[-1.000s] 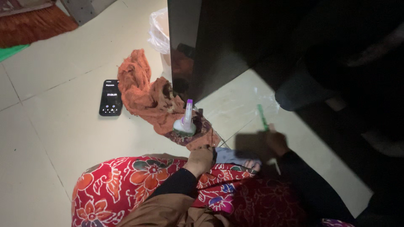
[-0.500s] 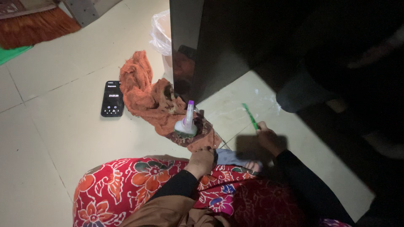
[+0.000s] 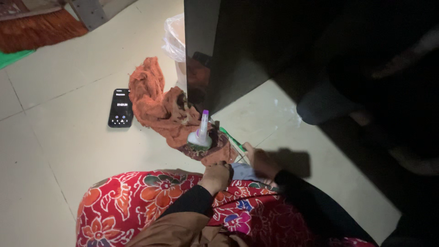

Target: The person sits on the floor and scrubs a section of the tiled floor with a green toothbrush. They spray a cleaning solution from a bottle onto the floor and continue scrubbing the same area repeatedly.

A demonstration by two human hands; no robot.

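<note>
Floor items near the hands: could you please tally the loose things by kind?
Cloths: 2, the orange cloth and the patterned cloth
Phone: 1
Bottle: 1
Green toothbrush: 1
Plastic bag: 1
Broom: 1
Total: 7

Beyond the right hand point(image 3: 260, 161), everything past the dark cabinet point(image 3: 238, 50) sinks into shadow; the shapes there cannot be made out. The green stick point(image 3: 231, 138) that the hand grips is blurred, its far tip unclear. Left of the left hand point(image 3: 216, 176), the phone point(image 3: 120, 107) screen is too small to read. The broom point(image 3: 39, 27) is cut by the top edge.
</note>
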